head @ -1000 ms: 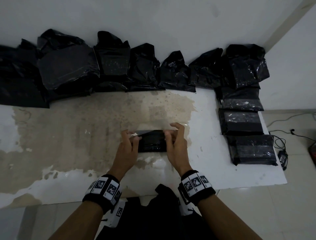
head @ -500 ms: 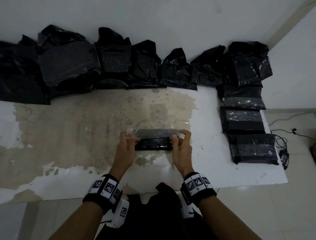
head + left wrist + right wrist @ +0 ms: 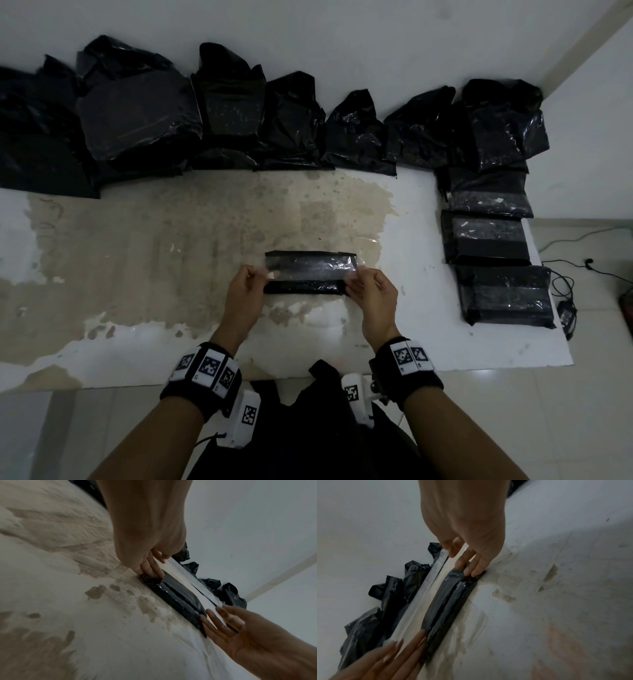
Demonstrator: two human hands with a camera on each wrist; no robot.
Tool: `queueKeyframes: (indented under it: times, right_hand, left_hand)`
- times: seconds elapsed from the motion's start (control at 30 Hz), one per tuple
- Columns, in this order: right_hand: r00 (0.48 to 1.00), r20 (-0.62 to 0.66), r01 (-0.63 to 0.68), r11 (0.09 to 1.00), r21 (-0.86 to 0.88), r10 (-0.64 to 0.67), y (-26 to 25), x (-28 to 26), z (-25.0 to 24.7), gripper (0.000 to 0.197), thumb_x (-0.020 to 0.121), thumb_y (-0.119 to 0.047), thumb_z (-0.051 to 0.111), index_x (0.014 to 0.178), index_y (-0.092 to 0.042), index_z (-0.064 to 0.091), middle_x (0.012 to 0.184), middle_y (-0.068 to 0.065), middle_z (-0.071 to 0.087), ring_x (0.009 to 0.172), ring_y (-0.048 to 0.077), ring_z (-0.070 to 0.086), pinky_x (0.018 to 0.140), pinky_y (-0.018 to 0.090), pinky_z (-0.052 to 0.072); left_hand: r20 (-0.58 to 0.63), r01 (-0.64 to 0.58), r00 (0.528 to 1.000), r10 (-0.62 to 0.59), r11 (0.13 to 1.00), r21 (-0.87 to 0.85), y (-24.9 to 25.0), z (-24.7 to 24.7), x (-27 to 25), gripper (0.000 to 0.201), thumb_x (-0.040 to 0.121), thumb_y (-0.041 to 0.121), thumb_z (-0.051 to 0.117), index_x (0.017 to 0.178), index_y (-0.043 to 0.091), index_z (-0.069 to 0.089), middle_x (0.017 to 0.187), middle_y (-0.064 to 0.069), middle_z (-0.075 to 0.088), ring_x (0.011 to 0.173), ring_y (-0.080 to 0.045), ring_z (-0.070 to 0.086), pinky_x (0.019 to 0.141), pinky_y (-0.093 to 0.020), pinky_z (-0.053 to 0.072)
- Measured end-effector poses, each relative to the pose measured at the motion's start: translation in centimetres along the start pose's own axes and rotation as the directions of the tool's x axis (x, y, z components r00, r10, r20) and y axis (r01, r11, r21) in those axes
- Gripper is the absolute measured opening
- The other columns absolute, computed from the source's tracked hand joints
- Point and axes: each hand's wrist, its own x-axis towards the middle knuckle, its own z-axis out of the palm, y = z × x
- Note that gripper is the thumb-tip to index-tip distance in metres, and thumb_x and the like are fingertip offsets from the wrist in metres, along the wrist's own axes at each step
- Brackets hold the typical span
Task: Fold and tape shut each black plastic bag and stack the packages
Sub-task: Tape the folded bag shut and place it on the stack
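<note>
I see the left hand (image 3: 245,291) and the right hand (image 3: 371,296) at the two ends of a small folded black package (image 3: 305,287) that lies near the middle of the surface (image 3: 421,329), a little toward its near edge. Each hand pinches one end of a clear strip of tape (image 3: 310,269) between thumb and forefinger, so the strip is stretched flat just above the package's far half. In the wrist views the remaining fingers (image 3: 150,569) of the left hand reach down and touch the package's left end, and the right hand's fingers (image 3: 471,566) touch its right end. I cannot tell whether the tape already sticks to the plastic. Loose, unsealed black bags (image 3: 294,123) line the far edge against the wall. Three flat taped packages (image 3: 486,240) lie in a row along the right edge, with more bags at the far right corner.
</note>
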Motion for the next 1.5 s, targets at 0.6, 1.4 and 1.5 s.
queueKeyframes:
  times: [0.6, 1.4, 1.5]
  right_hand:
    - [0.97, -0.042, 0.188, 0.846, -0.499, -0.241, 1.8, 0.5, -1.9, 0.014, 0.096, -0.022, 0.068, 0.087, -0.015, 0.077, 0.075, -0.006, 0.075, 0.07, 0.006, 0.068, 0.069, 0.011, 0.05]
    - [0.946, -0.097, 0.195, 0.782, -0.592, -0.31, 2.1, 0.5, -1.2, 0.016, 0.096, -0.019, 0.067, 0.086, -0.012, 0.077, 0.074, -0.005, 0.072, 0.07, 0.008, 0.066, 0.064, 0.004, 0.043]
    - [0.947, -0.109, 0.163, 0.746, -0.646, -0.302, 2.0, 0.3, -0.9, 0.019, 0.096, -0.02, 0.067, 0.083, -0.012, 0.078, 0.071, -0.006, 0.069, 0.065, 0.001, 0.06, 0.058, 0.003, 0.04]
  left_hand:
    - [0.065, -0.073, 0.996, 0.06, 0.973, 0.22, -1.1, -1.8, 1.8, 0.016, 0.097, 0.023, 0.065, 0.09, 0.013, 0.075, 0.085, 0.0, 0.072, 0.076, -0.013, 0.064, 0.069, -0.027, 0.048]
    - [-0.013, -0.187, 0.973, 0.231, 0.818, 0.543, -2.8, -1.0, 2.2, 0.015, 0.091, 0.029, 0.074, 0.097, 0.016, 0.079, 0.097, -0.013, 0.066, 0.086, -0.03, 0.063, 0.078, -0.034, 0.049]
    - [-0.025, -0.158, 0.979, 0.203, 0.827, 0.539, -2.8, -1.0, 2.4, 0.019, 0.094, 0.032, 0.07, 0.097, 0.015, 0.079, 0.096, -0.012, 0.067, 0.084, -0.029, 0.063, 0.078, -0.033, 0.048]
